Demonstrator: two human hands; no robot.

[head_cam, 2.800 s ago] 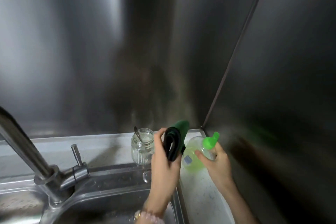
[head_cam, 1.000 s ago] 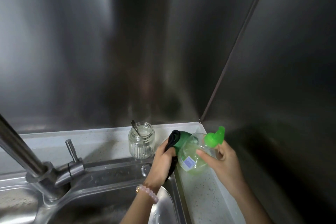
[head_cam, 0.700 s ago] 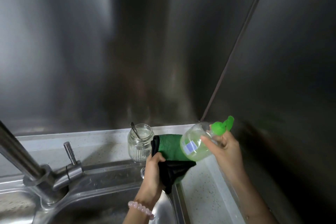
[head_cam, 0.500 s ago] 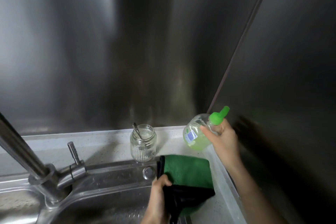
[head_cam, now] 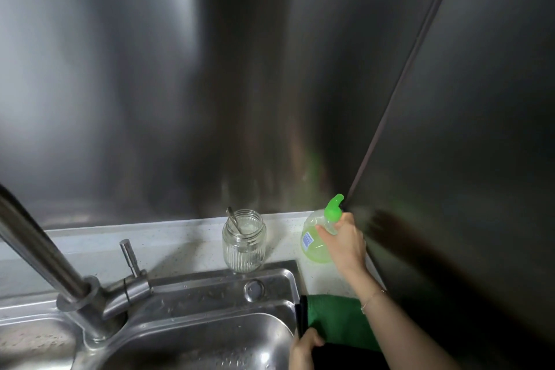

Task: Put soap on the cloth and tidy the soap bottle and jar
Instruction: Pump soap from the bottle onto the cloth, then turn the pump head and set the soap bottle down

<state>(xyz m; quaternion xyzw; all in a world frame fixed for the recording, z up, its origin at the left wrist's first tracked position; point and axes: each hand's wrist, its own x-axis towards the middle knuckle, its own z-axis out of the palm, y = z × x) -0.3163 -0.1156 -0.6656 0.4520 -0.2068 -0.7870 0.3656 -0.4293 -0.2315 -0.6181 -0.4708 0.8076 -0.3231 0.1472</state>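
Note:
The soap bottle (head_cam: 313, 242), clear with green liquid and a green pump top, stands in the counter's back right corner, and my right hand (head_cam: 345, 242) is wrapped around its neck and side. The green and black cloth (head_cam: 336, 320) lies on the counter at the sink's right edge, low in view; my left hand (head_cam: 301, 350) grips its near left edge. A ribbed glass jar (head_cam: 244, 242) with a metal spoon (head_cam: 235, 224) in it stands on the counter behind the sink, left of the bottle.
The steel sink basin (head_cam: 192, 336) fills the lower left, with a tall tap (head_cam: 39, 246) and its lever (head_cam: 129, 255) behind it. Steel wall panels rise behind and to the right, meeting at a corner just past the bottle.
My right hand has lowered the soap bottle from the air onto the counter's back corner. My left hand has pulled the cloth down and nearer, along the sink's right edge.

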